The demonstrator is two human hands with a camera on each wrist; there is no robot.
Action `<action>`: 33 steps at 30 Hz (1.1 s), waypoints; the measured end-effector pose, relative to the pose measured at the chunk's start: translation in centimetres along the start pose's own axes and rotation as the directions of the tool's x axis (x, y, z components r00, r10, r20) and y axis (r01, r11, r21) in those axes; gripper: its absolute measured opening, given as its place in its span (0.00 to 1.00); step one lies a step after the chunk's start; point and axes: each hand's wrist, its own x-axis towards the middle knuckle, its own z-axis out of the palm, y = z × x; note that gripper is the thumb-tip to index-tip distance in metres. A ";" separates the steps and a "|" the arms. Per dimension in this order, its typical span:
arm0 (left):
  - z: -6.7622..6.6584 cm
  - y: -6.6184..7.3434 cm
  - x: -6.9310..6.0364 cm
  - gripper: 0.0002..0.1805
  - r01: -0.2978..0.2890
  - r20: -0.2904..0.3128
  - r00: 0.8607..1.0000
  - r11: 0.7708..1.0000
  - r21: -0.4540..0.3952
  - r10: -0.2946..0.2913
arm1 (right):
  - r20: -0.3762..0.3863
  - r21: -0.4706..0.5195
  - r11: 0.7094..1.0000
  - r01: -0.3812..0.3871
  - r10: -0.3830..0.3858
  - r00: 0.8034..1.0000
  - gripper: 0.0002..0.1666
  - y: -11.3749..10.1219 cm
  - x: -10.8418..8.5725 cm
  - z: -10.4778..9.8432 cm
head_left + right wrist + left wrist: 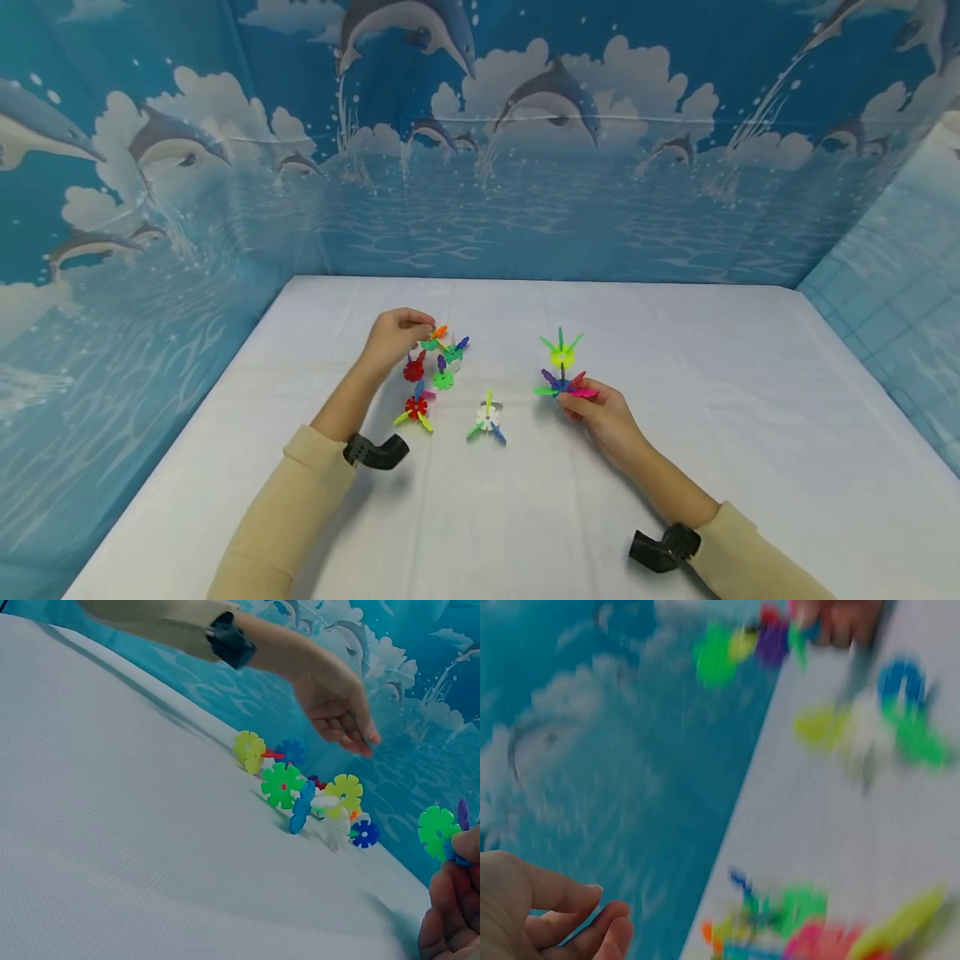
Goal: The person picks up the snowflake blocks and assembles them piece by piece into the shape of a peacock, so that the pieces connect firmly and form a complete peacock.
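Note:
My right hand (pixel 609 421) pinches a joined build of notched plastic snowflake discs (pixel 562 357), a yellow disc standing above a blue one with pink, red and green discs around it. In the right wrist view, the right hand (pixel 454 907) grips it at the frame's edge. Above the loose group at left is my left hand (pixel 396 337), its fingers loosely bent; in the left wrist view nothing shows between the fingers of this left hand (pixel 547 915). Closest to it lies a green disc (pixel 430 344) with an orange one.
A white-centred disc cluster (pixel 487 417) stands on the white table (pixel 675 350) between the hands. Left of it are a red-centred cluster (pixel 416 407), a dark red disc (pixel 413 370) and a green disc (pixel 443 380). A dolphin-print curtain (pixel 480 217) rises behind the table.

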 end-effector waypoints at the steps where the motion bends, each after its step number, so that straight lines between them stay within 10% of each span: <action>1: -0.8 -0.4 0.9 0.14 0.023 -0.032 0.999 0.999 0.029 -0.022 | 0.004 -0.002 1.000 -0.006 0.006 1.000 0.13 0.1 0.0 -0.1; 7: -2.9 -3.2 5.2 0.17 0.198 -0.095 0.978 0.968 0.156 -0.184 | 0.008 -0.016 1.000 -0.015 0.016 1.000 0.13 0.2 0.1 -0.3; 17: -1.9 -4.6 8.3 0.30 0.389 -0.087 0.921 0.898 0.205 -0.379 | 0.027 -0.058 0.998 -0.005 0.006 1.000 0.11 0.3 0.1 -0.4; 26: -1.1 -4.3 8.2 0.27 0.253 -0.055 0.968 0.938 0.238 -0.247 | 0.025 -0.074 0.997 -0.004 0.006 1.000 0.10 0.4 0.3 -0.4; 30: -0.7 -2.9 7.0 0.29 0.100 -0.081 0.992 0.995 0.011 -0.099 | 0.028 -0.078 0.997 -0.004 0.006 1.000 0.10 0.4 0.4 -0.4; 33: 0.1 -1.3 5.4 0.31 -0.012 -0.052 0.999 0.980 -0.197 0.002 | 0.034 -0.077 0.997 -0.001 0.004 0.999 0.10 0.3 0.4 -0.5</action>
